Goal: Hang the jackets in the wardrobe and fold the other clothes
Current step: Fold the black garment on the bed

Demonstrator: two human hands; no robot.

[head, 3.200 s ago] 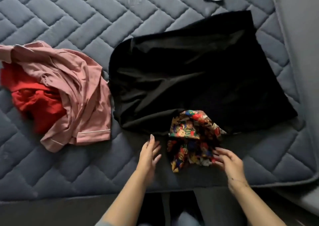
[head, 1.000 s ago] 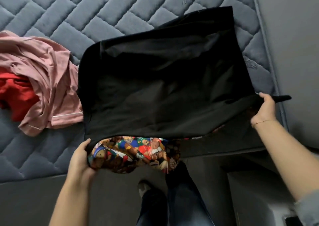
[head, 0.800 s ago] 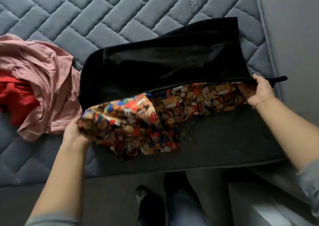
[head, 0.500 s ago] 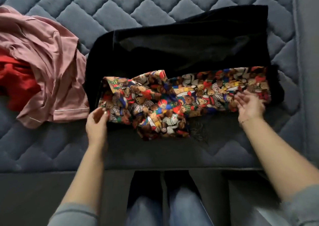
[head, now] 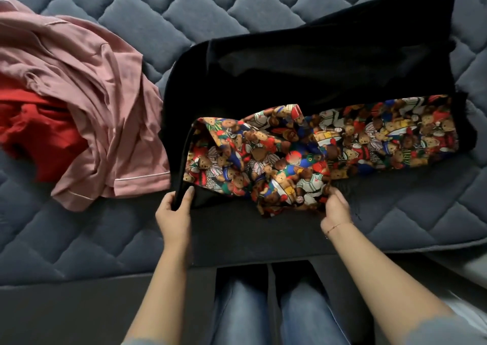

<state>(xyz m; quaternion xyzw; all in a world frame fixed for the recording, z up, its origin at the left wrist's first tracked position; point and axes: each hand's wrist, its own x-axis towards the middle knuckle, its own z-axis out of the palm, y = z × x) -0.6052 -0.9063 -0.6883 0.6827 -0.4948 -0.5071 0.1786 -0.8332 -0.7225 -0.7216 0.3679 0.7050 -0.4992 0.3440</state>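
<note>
A black garment (head: pixel 316 62) lies spread on the quilted bed, its lower part folded up so a colourful teddy-bear print lining (head: pixel 369 134) shows across the middle. My left hand (head: pixel 174 210) pinches the black near-left edge of the garment between thumb and fingers. My right hand (head: pixel 334 207) grips the bunched near edge of the printed lining. To the left lie a crumpled pink shirt (head: pixel 87 86) and, partly under it, a red garment (head: pixel 39 134).
The blue-grey quilted mattress (head: pixel 79 239) fills the view; its near edge runs just in front of my legs in jeans (head: pixel 274 305). A dark bed frame or floor strip lies below that edge.
Both hands lifted the black garment's near edge and folded it away from me, exposing the printed lining. They then let go and came back to the near edge, where they now hold cloth.
</note>
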